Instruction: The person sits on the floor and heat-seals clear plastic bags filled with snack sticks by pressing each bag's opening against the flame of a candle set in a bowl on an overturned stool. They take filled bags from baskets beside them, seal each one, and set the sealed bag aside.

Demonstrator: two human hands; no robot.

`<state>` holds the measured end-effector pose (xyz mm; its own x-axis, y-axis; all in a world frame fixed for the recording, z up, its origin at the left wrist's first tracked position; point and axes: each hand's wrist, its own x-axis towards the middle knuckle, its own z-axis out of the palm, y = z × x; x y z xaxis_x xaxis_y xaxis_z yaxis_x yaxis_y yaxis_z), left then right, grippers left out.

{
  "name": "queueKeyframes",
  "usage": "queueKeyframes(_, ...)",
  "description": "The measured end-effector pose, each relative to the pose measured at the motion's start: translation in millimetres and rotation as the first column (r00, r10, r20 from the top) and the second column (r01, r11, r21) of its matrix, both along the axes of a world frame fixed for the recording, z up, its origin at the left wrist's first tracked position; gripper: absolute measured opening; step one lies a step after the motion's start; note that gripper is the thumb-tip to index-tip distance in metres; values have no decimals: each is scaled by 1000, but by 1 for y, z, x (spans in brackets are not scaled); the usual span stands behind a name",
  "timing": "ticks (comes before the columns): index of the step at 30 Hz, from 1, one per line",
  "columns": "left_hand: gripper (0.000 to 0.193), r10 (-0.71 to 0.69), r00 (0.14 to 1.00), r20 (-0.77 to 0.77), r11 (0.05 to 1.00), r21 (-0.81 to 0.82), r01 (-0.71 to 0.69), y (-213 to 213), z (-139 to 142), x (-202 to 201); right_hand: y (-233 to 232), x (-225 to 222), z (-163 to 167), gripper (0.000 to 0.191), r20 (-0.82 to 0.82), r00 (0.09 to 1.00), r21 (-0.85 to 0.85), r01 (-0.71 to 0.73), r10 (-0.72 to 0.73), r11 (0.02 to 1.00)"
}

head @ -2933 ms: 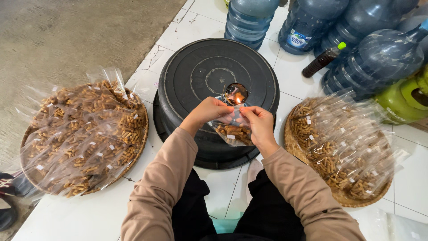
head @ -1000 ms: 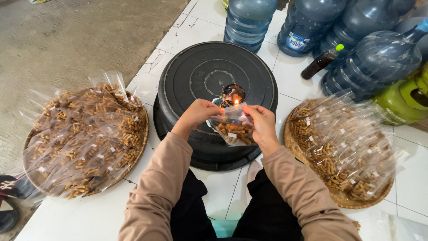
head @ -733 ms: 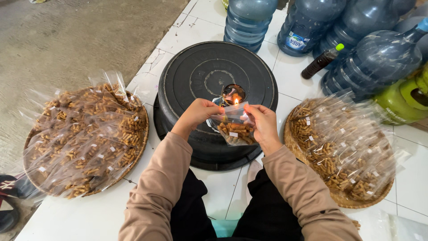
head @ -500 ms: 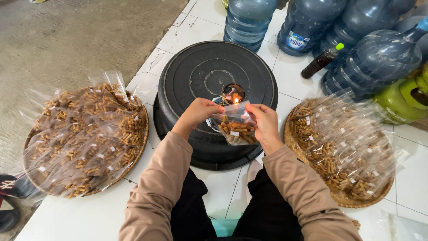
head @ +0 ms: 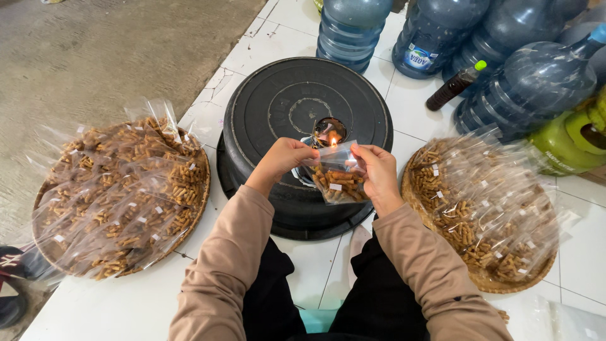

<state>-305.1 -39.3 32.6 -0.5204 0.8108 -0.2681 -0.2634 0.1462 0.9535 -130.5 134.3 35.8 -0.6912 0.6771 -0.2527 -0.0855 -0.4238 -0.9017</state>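
My left hand and my right hand pinch the top corners of a small clear plastic bag of brown snack sticks. The bag's upper edge sits right at a small flame burning in a little round lamp. That lamp stands on an upturned black plastic tub in front of me. Both forearms wear tan sleeves.
A woven tray heaped with bagged snacks lies at my left, a second woven tray with more bags at my right. Large blue water jugs, a dark bottle and a green gas cylinder stand behind on the white tiles.
Both hands have raised the bag from over the tub's near edge up to the flame. Over the last second they have held almost still.
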Motion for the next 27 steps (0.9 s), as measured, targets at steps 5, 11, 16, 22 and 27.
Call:
queueKeyframes(5, 21, -4, 1000, 25, 1000, 21, 4, 1, -3, 0, 2, 1, -3, 12, 4, 1000, -2, 1, -1, 1000)
queueKeyframes(11, 20, -47, 999, 12, 997, 61, 46, -2, -4, 1, 3, 1, -8, 9, -18, 1000, -16, 10, -10, 1000)
queueKeyframes(16, 21, -28, 1000, -3, 999, 36, 28, -5, -1, 3, 3, -1, -9, 9, -8, 1000, -15, 4, -5, 1000)
queueKeyframes(22, 22, -14, 999, -30, 1000, 3, 14, -10, 1, 2, -1, -3, -9, 10, -53, 998, -27, -15, 13, 1000)
queueKeyframes(27, 23, -22, 998, -65, 1000, -22, 21, -16, -1, -1, -3, -5, -9, 9, -19, 999, -32, -31, 31, 999)
